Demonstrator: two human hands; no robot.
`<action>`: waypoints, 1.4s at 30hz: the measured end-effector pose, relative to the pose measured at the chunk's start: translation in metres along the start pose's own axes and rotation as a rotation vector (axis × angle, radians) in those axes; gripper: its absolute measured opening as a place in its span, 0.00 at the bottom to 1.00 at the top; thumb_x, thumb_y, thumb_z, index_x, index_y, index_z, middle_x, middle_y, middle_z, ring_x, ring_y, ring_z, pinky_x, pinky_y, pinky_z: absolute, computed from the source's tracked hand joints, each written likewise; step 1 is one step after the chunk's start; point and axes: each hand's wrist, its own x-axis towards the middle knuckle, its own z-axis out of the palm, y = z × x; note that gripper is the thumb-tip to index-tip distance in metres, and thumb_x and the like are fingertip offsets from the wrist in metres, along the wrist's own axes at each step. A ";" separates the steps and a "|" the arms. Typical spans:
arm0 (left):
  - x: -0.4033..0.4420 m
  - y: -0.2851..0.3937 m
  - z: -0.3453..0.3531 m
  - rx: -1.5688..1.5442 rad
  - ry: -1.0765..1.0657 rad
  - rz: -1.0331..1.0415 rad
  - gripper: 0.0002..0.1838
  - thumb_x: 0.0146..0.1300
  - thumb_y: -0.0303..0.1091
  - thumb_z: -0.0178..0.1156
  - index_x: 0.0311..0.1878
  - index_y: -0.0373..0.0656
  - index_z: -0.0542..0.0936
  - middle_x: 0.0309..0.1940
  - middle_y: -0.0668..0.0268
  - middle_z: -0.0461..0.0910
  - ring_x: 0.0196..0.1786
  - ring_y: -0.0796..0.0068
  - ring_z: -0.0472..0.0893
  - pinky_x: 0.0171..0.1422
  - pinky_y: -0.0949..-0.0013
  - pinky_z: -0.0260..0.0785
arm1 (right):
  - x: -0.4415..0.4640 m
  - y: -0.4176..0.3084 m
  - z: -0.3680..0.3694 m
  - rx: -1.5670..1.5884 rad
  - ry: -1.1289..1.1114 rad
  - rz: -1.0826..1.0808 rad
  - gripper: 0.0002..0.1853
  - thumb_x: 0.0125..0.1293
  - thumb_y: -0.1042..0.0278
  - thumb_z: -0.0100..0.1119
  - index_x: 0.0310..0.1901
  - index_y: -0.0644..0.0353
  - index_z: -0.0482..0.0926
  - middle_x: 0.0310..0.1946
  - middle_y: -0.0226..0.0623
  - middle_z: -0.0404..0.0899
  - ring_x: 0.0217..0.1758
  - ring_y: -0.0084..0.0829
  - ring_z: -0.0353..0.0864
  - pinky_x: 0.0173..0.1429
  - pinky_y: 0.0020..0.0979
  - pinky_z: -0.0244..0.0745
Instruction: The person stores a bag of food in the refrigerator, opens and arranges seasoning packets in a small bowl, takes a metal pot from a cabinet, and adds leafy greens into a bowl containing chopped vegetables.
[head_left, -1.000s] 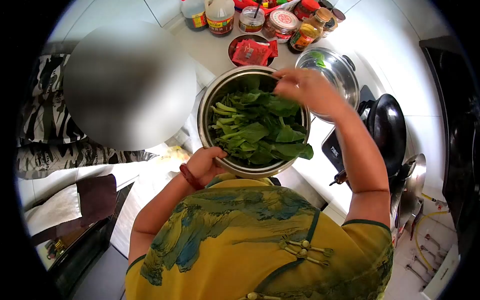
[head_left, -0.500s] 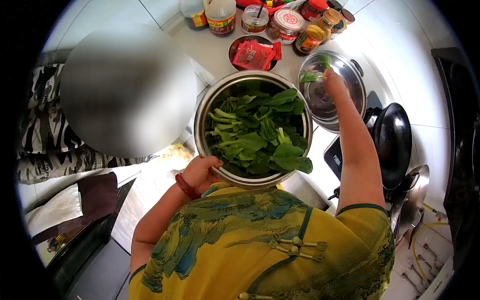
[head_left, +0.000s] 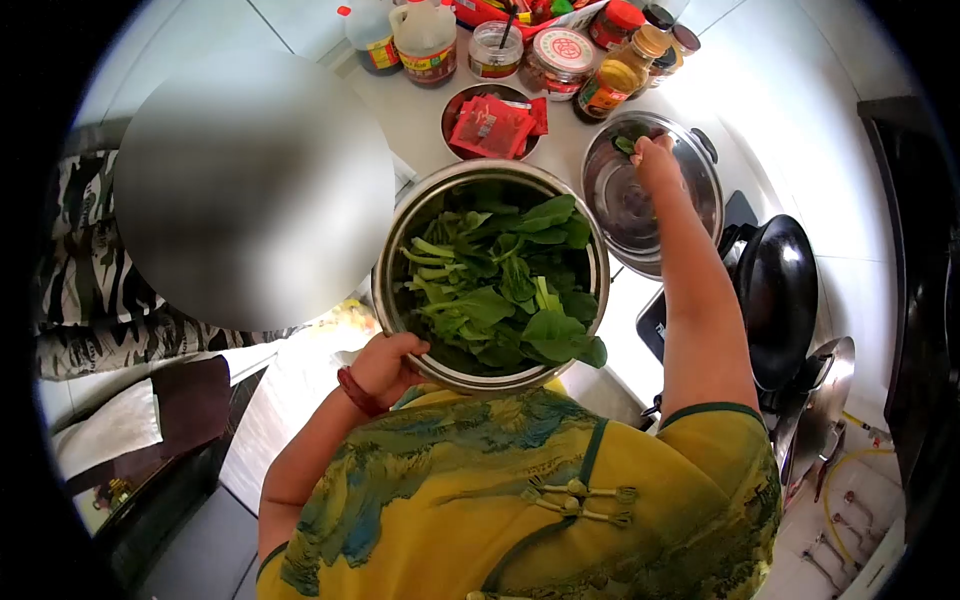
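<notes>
A steel bowl point(head_left: 385, 285) full of green leafy vegetables point(head_left: 495, 290) is held against my front. My left hand point(head_left: 385, 368) grips its lower left rim, thumb on top. To the upper right stands a second metal pan point(head_left: 625, 205) with a dark side handle. My right hand point(head_left: 657, 165) is over that pan with fingers closed beside a small green leaf point(head_left: 625, 145). The fingertips seem to touch the leaf, but part of it is hidden.
Red packets lie in a round dish point(head_left: 448, 125) behind the bowl. Bottles and jars point(head_left: 565, 55) line the counter's back. A black wok point(head_left: 780, 300) stands at right, near a metal lid point(head_left: 830, 390). A blurred disc covers the upper left.
My right hand has gone from the bowl's upper right rim to the second pan. The leaves in that pan have shifted, and fewer show. My left hand keeps its hold on the bowl.
</notes>
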 end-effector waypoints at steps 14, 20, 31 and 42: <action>-0.003 0.005 0.005 0.032 0.000 -0.003 0.03 0.60 0.26 0.52 0.32 0.38 0.70 0.31 0.64 0.72 0.34 0.67 0.78 0.45 0.58 0.77 | -0.091 -0.117 -0.140 0.902 -0.149 -0.382 0.18 0.61 0.74 0.57 0.54 0.52 0.74 0.39 0.26 0.78 0.28 0.17 0.73 0.33 0.21 0.72; -0.001 0.005 0.001 0.049 -0.052 0.010 0.04 0.61 0.26 0.51 0.34 0.35 0.70 0.33 0.62 0.74 0.36 0.66 0.79 0.46 0.58 0.77 | -0.115 -0.127 -0.142 0.594 -0.463 -0.543 0.20 0.61 0.72 0.56 0.56 0.52 0.74 0.41 0.34 0.81 0.31 0.19 0.76 0.35 0.25 0.74; 0.001 0.003 0.002 -0.018 -0.075 -0.016 0.04 0.62 0.25 0.48 0.32 0.36 0.70 0.31 0.60 0.75 0.39 0.64 0.79 0.53 0.55 0.75 | -0.058 0.045 0.003 -0.285 -0.152 -0.217 0.11 0.57 0.77 0.50 0.42 0.59 0.77 0.42 0.45 0.79 0.50 0.47 0.78 0.52 0.42 0.73; -0.003 0.004 0.018 -0.034 0.012 -0.011 0.05 0.61 0.24 0.49 0.29 0.39 0.70 0.30 0.63 0.71 0.37 0.64 0.78 0.50 0.54 0.74 | -0.079 -0.064 -0.116 0.848 -0.110 -0.353 0.03 0.58 0.78 0.52 0.34 0.60 0.73 0.25 0.32 0.77 0.27 0.26 0.73 0.37 0.25 0.71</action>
